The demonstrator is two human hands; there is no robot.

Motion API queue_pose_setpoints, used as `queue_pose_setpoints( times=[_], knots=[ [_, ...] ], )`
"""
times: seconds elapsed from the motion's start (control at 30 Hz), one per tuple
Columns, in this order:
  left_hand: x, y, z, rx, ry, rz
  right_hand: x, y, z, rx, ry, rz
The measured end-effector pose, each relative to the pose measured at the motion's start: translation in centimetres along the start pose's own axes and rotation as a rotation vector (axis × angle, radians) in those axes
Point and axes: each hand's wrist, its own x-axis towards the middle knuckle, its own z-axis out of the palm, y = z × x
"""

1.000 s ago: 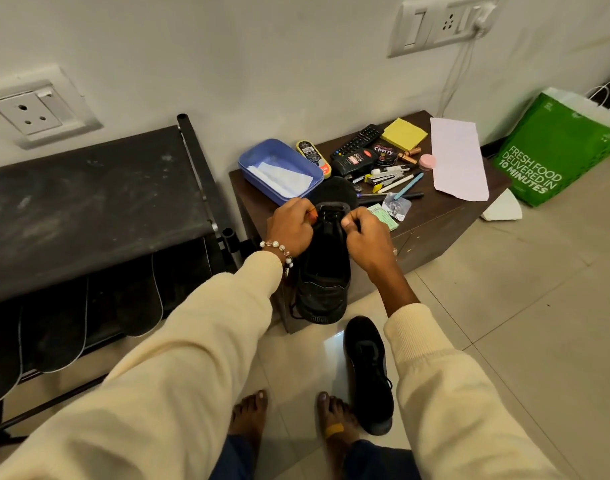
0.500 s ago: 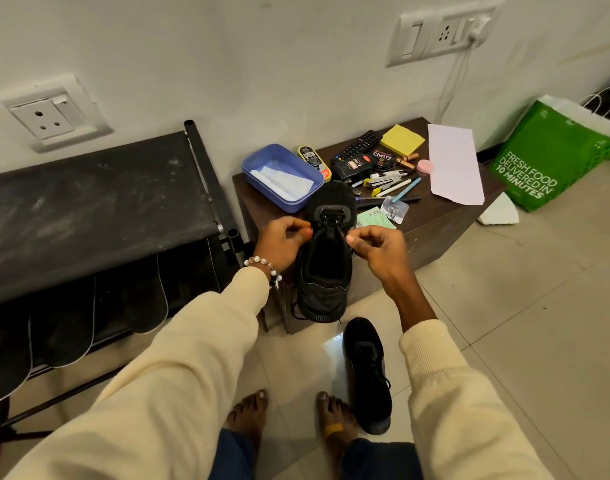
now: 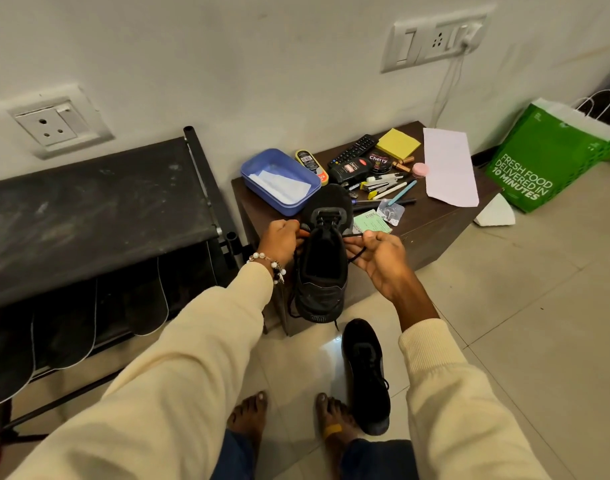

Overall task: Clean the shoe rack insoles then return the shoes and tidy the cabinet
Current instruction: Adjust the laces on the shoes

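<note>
Both hands (left, right) pinch laces of the black shoe, toe pointing away.

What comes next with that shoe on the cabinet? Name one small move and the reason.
Probably cross the two lace ends and tie them. The left hand and right hand each pinch a lace end beside the black shoe standing on the cabinet edge, laces apart and untied.

Green bag against wall; blue tub, remote on cabinet top.
</note>
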Motion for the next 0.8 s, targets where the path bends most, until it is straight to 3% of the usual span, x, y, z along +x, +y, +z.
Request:
queue_pose_setpoints(
  times=[0.2,0.3,0.37,0.5,0.57,0.7,0.8],
  knots=[
    [0.0,0.2,0.0,-0.092,0.017,-0.092,-0.2,0.1,0.2,0.047,0.030,0.005],
    [-0.1,0.3,0.1,0.006,0.046,-0.045,-0.4,0.2,0.3,0.005,0.072,-0.001],
    [-0.1,0.4,0.0,0.177,0.085,0.018,-0.2,0.1,0.3,-0.149,0.133,-0.029],
    [-1.4,0.8,-0.5,0.817,0.244,0.226,0.3,-0.3,-0.8,-0.644,0.276,-0.130],
    [-2.2,1.2,-0.1,0.923,0.282,0.224,0.4,-0.6,-1.1,-0.770,0.319,-0.144],
    [-2.2,2.2,0.1,0.869,0.293,0.168,0.3,-1.6,-1.1,-0.837,0.338,-0.129],
    [-2.2,3.6,-0.5,0.517,0.264,0.069,-0.1,-3.4,-0.8,-0.637,0.291,-0.075]
  ],
)
